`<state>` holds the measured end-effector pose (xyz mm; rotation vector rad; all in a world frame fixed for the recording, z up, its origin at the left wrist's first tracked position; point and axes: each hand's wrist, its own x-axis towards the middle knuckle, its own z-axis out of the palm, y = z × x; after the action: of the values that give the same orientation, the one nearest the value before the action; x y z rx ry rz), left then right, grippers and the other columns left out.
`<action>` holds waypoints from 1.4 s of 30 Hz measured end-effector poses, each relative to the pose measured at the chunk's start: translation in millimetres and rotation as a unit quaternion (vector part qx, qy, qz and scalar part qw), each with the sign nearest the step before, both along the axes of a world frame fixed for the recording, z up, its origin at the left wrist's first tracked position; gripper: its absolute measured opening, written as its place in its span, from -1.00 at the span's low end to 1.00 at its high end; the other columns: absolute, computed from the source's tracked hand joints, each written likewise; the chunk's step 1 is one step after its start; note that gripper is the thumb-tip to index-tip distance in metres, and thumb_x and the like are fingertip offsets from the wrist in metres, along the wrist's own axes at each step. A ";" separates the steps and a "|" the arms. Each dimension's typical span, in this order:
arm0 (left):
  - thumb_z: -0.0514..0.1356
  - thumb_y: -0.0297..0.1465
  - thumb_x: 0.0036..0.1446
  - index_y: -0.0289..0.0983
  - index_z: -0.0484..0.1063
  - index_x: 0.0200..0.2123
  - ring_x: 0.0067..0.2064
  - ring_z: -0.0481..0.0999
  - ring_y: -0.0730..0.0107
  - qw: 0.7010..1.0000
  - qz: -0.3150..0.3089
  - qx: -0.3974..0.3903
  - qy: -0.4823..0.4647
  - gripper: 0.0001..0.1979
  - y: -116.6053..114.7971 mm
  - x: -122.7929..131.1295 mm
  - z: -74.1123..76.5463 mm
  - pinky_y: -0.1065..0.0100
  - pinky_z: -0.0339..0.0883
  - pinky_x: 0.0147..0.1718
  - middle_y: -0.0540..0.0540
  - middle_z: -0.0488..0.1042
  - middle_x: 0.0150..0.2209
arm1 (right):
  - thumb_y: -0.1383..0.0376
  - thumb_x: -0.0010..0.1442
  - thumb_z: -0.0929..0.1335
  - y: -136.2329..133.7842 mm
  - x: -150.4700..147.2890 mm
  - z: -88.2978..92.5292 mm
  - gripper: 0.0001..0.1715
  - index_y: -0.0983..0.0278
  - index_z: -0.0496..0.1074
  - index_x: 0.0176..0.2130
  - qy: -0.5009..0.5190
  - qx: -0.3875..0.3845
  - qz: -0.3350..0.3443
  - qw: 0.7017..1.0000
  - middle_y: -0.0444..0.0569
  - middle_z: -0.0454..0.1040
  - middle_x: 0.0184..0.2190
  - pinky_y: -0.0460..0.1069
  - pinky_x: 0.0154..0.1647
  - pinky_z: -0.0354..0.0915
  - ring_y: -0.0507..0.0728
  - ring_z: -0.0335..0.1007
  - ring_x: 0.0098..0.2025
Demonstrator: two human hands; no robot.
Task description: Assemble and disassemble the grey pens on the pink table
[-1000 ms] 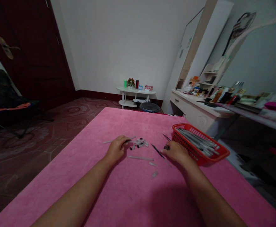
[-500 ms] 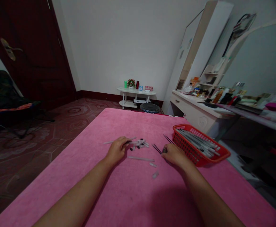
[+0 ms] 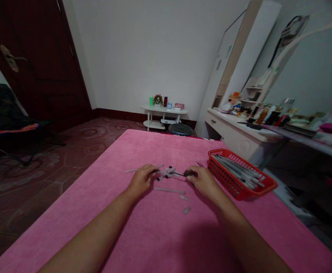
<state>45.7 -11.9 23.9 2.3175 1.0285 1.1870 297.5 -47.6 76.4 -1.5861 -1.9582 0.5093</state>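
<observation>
My left hand (image 3: 142,180) is closed in a pinch on a thin pale stick (image 3: 160,171), whose near part is hidden by the fingers. Just right of it, my right hand (image 3: 202,179) grips a thin dark stick (image 3: 178,173) that points left. Its tip reaches a small pile of short translucent and black pieces (image 3: 170,171); whether it touches any is unclear. Nearer me lie a long translucent stick (image 3: 170,190) and two short clear pieces, one of them a flat clear piece (image 3: 186,210). Another pale stick (image 3: 131,170) lies left of the left hand.
A red plastic basket (image 3: 225,178) full of long grey sticks (image 3: 238,170) stands to the right, with more dark sticks (image 3: 200,164) beside it. Pink cloth (image 3: 143,235) covers the table. A cluttered dressing table (image 3: 236,129) stands beyond on the right.
My right hand has moved left and slightly away from me, bringing the dark stick to the pile of small pieces. My left hand has stayed in place.
</observation>
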 end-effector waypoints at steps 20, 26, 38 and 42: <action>0.06 -0.56 0.15 -0.29 0.48 -0.19 -0.24 0.43 0.32 0.999 -0.042 0.000 0.016 -0.76 -4.3 6.1 -1.0 0.33 0.26 -0.24 -0.15 0.49 -0.28 | 0.49 0.03 0.30 -7.6 -12.6 5.0 -0.73 0.24 0.54 -0.34 -0.076 0.104 0.013 0.992 -0.03 0.53 -0.34 -0.05 -0.22 0.24 0.11 0.42 -0.26; 0.07 -0.55 0.14 -0.27 0.49 -0.18 -0.23 0.45 0.34 0.998 -0.060 -0.019 -0.013 -0.76 -10.2 13.7 2.0 0.35 0.26 -0.22 -0.13 0.50 -0.27 | 0.43 0.07 0.32 -12.8 -30.6 0.3 -0.80 0.26 0.49 -0.28 0.018 0.139 0.028 0.990 -0.04 0.52 -0.33 -0.03 -0.21 0.27 0.11 0.41 -0.28; 0.11 -0.44 0.03 -0.35 0.49 -0.24 -0.25 0.51 0.27 0.947 0.123 -0.146 -0.259 -0.76 18.6 -1.8 -12.5 0.27 0.35 -0.21 -0.12 0.55 -0.32 | 0.34 0.12 0.32 -6.0 -34.3 -20.0 -0.86 0.28 0.45 -0.27 0.143 0.192 -0.036 0.970 0.00 0.44 -0.30 0.01 -0.19 0.29 0.13 0.38 -0.25; 0.12 -0.43 0.01 -0.35 0.50 -0.27 -0.27 0.51 0.29 0.942 0.116 -0.149 -0.277 -0.77 19.1 -3.1 -12.1 0.29 0.36 -0.22 -0.11 0.55 -0.34 | 0.45 0.08 0.30 2.3 -46.3 -31.5 -0.79 0.27 0.47 -0.27 0.080 0.147 -0.002 0.986 -0.02 0.47 -0.29 -0.03 -0.20 0.27 0.11 0.39 -0.23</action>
<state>42.6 7.2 11.9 1.5293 1.1766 1.5278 251.3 -45.3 44.9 -1.3233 -1.8138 0.3181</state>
